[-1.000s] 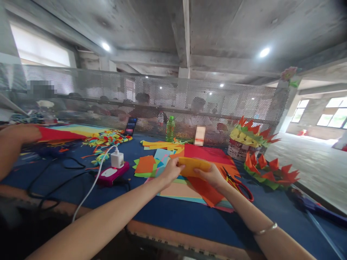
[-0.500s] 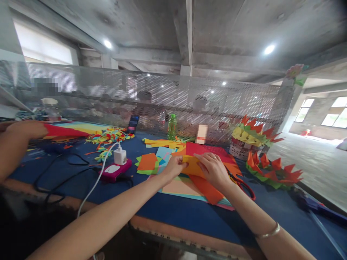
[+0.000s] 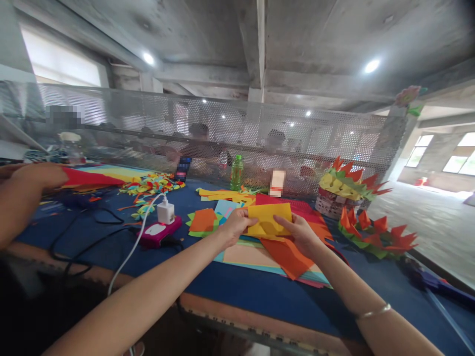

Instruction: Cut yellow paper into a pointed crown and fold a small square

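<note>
A small yellow paper sheet is held up between my two hands. My left hand pinches its left edge, thumb on the front. On the opposite edge my right hand grips it, its thumb lying across the face. Below the sheet, a stack of coloured paper lies on the blue-covered table, with an orange strip across it. Red paper spreads behind my right hand. Left of my left hand are orange and green pieces. Scissors beside my right wrist are mostly hidden.
A magenta power socket holds a white charger with a trailing cable. Folded-paper crowns sit at right, near a purple glue gun. Behind are a green bottle and a perforated screen. Another person's hand works at left.
The yellow sheet has tilted up, showing more of its face. My right hand has shifted from lying over its top to gripping its right edge; my left hand keeps its hold.
</note>
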`<state>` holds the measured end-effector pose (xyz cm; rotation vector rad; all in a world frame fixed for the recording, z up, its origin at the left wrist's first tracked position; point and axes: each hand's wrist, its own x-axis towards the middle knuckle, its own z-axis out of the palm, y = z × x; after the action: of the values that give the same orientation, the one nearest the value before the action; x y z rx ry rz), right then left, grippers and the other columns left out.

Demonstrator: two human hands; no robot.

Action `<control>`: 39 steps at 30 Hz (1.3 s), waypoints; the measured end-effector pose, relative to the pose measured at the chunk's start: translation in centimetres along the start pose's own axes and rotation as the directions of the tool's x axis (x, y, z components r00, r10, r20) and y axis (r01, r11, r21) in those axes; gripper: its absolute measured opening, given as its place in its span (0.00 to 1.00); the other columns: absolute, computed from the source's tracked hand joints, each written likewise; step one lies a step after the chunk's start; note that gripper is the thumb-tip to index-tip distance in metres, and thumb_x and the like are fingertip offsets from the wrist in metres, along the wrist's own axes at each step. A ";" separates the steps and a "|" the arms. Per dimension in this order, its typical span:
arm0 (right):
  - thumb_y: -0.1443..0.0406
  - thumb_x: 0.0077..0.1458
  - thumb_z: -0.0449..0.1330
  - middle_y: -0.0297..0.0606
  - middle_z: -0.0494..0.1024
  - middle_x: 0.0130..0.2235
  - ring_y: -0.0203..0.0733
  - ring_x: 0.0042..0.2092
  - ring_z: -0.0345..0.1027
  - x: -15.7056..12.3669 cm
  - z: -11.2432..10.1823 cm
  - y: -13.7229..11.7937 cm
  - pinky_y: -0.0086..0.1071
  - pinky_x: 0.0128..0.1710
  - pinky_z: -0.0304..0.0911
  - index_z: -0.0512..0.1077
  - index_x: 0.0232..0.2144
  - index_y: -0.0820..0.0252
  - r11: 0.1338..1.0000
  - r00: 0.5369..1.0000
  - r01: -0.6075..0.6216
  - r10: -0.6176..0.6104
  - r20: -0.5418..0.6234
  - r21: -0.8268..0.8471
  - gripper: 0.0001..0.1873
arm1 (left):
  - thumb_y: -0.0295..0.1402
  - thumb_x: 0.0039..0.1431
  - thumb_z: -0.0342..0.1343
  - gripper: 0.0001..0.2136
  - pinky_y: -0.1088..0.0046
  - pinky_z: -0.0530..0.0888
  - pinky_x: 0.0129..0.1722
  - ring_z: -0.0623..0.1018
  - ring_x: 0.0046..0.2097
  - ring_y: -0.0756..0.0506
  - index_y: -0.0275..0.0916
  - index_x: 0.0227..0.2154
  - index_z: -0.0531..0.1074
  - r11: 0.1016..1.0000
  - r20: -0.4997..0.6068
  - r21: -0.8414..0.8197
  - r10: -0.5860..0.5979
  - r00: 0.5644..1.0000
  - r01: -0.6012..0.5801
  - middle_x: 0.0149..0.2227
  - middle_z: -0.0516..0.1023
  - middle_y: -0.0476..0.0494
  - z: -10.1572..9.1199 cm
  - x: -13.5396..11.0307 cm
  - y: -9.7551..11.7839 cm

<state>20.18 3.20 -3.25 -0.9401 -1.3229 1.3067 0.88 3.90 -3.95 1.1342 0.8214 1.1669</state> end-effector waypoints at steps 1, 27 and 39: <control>0.57 0.40 0.73 0.44 0.82 0.42 0.46 0.38 0.78 0.0 0.0 0.1 0.31 0.32 0.75 0.76 0.40 0.62 0.999 0.999 -0.034 0.034 0.001 0.008 0.25 | 0.31 0.39 0.69 0.13 0.68 0.74 0.38 0.80 0.38 0.41 0.35 0.31 0.77 1.000 0.001 -0.004 -0.004 1.000 0.004 0.32 0.82 0.39 0.0 0.1 0.0; 0.58 0.35 0.76 0.46 0.82 0.30 0.43 0.26 0.78 0.5 -0.6 0.9 0.28 0.24 0.75 0.79 0.30 0.67 0.999 0.999 0.000 -0.003 -0.053 -0.046 0.21 | 0.39 0.45 0.67 0.13 0.65 0.74 0.40 0.80 0.35 0.42 0.35 0.30 0.76 0.995 -0.026 0.069 0.075 0.997 -0.074 0.32 0.81 0.41 -0.3 0.2 0.2; 0.55 0.34 0.75 0.45 0.83 0.31 0.46 0.29 0.79 0.3 0.3 1.0 0.32 0.27 0.75 0.79 0.30 0.66 0.989 0.984 0.119 -0.129 -0.121 -0.084 0.23 | 0.35 0.58 0.54 0.11 0.69 0.71 0.42 0.77 0.43 0.41 0.37 0.40 0.73 0.947 -0.053 0.226 0.246 0.968 -0.228 0.39 0.80 0.40 -0.4 0.5 -0.8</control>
<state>19.71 3.53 -4.21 -0.9611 -1.3189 1.0903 0.87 4.51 -4.75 1.4050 0.9100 1.3525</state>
